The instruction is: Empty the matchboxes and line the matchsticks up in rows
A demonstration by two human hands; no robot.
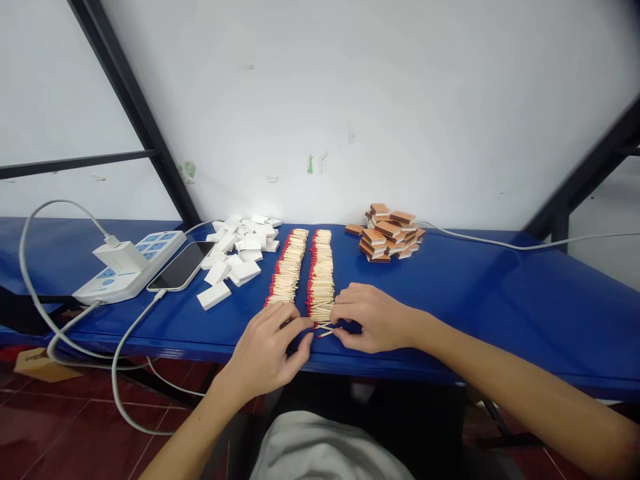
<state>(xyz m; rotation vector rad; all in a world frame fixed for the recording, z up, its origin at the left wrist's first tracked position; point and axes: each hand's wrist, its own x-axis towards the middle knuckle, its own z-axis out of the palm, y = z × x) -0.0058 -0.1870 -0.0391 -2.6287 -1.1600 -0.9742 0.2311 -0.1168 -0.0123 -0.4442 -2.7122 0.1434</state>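
Note:
Two long rows of matches lie side by side on the blue table: a left row and a right row, red heads facing left. At the near end of the right row, my right hand pinches a loose match between thumb and forefinger, its red head pointing left. My left hand is at the near end of the left row. Its fingers are bent, with thumb and forefinger apart close to the match heads; nothing shows between them. The left fingers partly cover the left row's near end.
Small white boxes are heaped at the back left, brown-and-white matchboxes at the back right. A phone on a cable lies beside a power strip with a plugged-in charger. Cables loop over the front edge. A wall stands behind.

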